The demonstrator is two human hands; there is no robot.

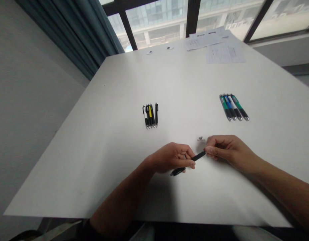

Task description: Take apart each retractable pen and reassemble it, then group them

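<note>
A black pen (199, 156) slants between my two hands above the table. My left hand (174, 156) is closed around its middle, and the clip end sticks out below the fingers. With thumb and fingertips, my right hand (226, 150) pinches the pen's other end; the very tip is hidden there. Just beyond the right fingertips lie a small silvery piece (200, 137) and a short thin piece, too small to name for certain.
Several pens with black grips (150, 115) lie side by side on the white table (114, 140). Further right is a row of thicker green, blue and white pens (233, 107). Paper sheets (224, 53) and two white round pieces (170, 48) lie near the window.
</note>
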